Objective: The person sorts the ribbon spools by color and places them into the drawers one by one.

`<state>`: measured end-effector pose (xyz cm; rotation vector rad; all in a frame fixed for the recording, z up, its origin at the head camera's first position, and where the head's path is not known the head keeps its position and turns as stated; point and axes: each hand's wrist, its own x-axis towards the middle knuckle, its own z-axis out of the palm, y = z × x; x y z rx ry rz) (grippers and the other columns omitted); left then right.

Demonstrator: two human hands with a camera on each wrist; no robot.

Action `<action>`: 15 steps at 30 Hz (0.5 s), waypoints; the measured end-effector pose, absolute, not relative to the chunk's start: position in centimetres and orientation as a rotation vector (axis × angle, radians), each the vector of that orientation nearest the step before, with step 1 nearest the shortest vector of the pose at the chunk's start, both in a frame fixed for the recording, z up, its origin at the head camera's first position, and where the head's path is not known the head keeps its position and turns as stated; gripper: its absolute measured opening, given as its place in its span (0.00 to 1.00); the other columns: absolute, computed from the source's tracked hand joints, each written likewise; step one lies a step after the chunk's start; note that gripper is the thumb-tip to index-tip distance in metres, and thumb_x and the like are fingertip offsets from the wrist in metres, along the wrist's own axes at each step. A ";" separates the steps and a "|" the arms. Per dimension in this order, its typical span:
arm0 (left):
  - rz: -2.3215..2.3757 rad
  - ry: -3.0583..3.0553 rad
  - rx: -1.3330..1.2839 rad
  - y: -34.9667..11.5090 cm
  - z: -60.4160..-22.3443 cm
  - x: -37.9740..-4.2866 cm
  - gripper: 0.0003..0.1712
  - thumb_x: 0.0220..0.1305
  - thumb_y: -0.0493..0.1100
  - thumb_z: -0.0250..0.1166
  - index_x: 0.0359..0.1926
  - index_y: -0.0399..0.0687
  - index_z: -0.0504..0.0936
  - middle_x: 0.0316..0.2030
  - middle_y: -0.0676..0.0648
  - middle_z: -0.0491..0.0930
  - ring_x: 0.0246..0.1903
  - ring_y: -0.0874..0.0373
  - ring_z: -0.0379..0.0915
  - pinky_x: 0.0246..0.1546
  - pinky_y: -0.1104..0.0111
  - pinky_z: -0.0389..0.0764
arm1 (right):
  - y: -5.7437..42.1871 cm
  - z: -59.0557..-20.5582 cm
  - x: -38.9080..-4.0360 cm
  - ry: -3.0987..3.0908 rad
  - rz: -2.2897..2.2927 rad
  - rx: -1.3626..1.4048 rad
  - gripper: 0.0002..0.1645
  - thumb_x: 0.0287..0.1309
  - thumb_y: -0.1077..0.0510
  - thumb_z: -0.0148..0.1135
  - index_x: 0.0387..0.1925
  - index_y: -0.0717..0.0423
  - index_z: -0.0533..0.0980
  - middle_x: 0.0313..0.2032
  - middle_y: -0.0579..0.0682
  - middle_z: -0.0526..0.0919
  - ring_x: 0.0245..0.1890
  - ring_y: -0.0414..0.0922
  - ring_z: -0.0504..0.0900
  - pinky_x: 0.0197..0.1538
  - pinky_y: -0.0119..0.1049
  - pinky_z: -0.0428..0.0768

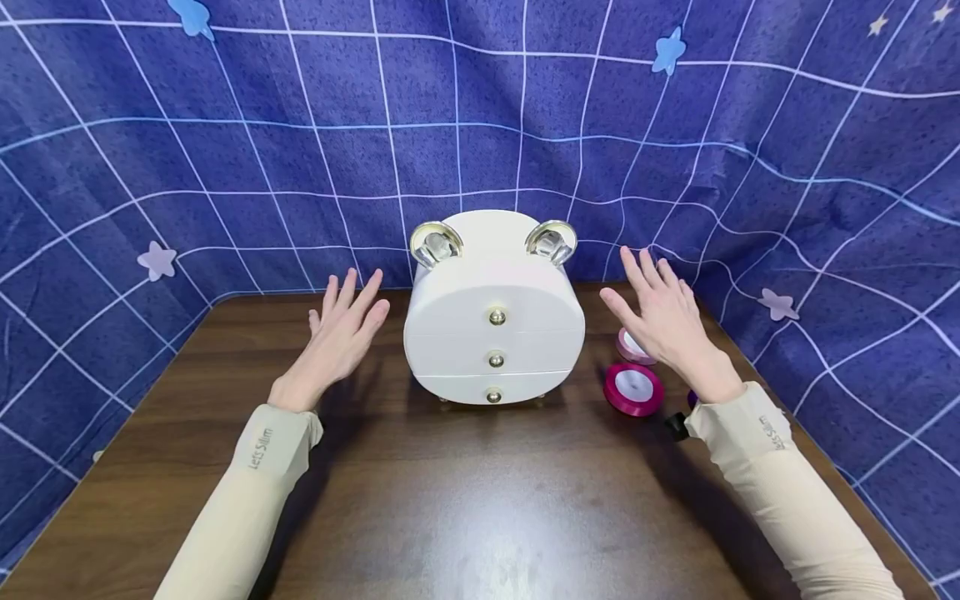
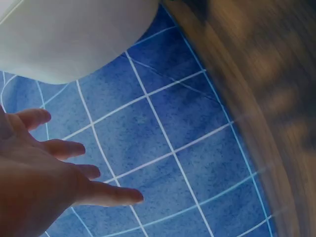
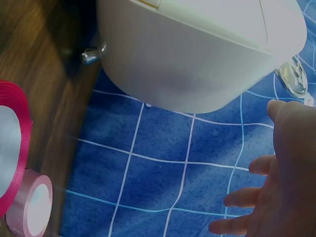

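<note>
The glossy white, oval, plastic-looking box point(image 1: 465, 312) is best approached evenly from both sides, with its shiny gold-rimmed ears point(image 1: 437, 246) left unpressed. It is stood on the brown wooden desk point(image 1: 450, 475), between and apart from the left hand point(image 1: 333, 337) and right hand point(image 1: 663, 318), whose fingers point(image 1: 366, 293) are spread and empty; their height above the desk is hard to judge
</note>
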<state>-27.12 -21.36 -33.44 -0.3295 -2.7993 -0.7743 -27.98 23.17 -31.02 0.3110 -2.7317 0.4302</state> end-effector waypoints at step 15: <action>-1.176 -2.627 -0.542 -18.6 -30.1 -28.3 0.37 0.73 0.64 0.42 0.75 0.55 0.52 0.76 0.48 0.48 0.77 0.53 0.36 0.75 0.53 0.43 | 22.5 -30.3 -26.8 -2.572 0.448 0.355 0.37 0.70 0.35 0.39 0.73 0.45 0.55 0.49 0.65 0.83 0.45 0.66 0.81 0.39 0.61 0.76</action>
